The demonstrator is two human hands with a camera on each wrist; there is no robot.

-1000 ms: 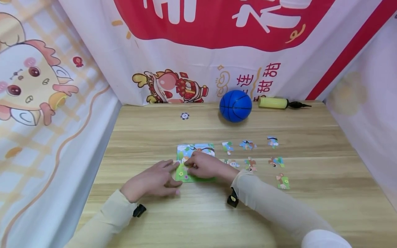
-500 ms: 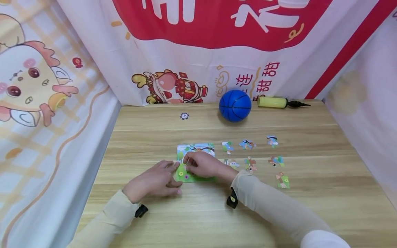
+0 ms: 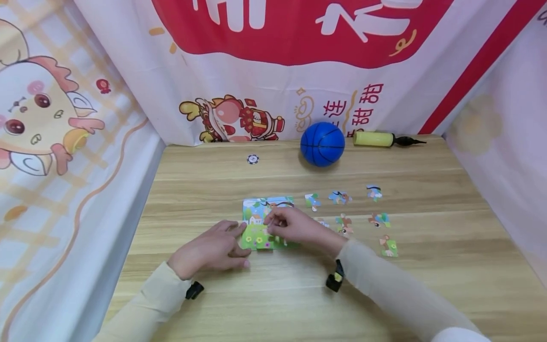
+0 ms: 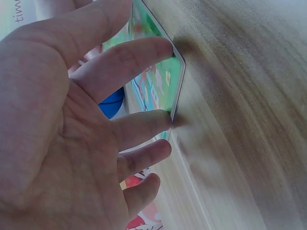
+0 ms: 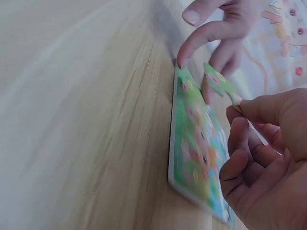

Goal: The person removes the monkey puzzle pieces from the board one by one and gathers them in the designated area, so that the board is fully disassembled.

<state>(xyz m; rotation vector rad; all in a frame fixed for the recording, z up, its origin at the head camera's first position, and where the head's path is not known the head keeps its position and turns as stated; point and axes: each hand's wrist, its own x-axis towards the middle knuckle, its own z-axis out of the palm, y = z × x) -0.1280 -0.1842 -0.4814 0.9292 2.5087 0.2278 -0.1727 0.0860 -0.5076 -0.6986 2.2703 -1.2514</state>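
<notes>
A colourful puzzle board (image 3: 256, 216) lies flat on the wooden table (image 3: 273, 294). My left hand (image 3: 238, 244) rests beside it with straight fingers (image 4: 144, 50) touching the board's left edge (image 4: 175, 81). My right hand (image 3: 270, 226) hovers over the board (image 5: 194, 143) and pinches a small green puzzle piece (image 5: 219, 82) between thumb and forefinger, just above the board's surface. In the right wrist view the left hand's fingers (image 5: 206, 36) press the board's far corner. Several loose pieces (image 3: 339, 197) lie to the right of the board.
A blue ball (image 3: 322, 144) and a yellow hand pump (image 3: 380, 138) sit at the back of the table. A small round chip (image 3: 253, 159) lies at the back left. Printed cloth walls close in the left, back and right sides.
My right hand has shifted a little to the right over the board, uncovering its lower left part. The left hand has stayed at the board's edge.
</notes>
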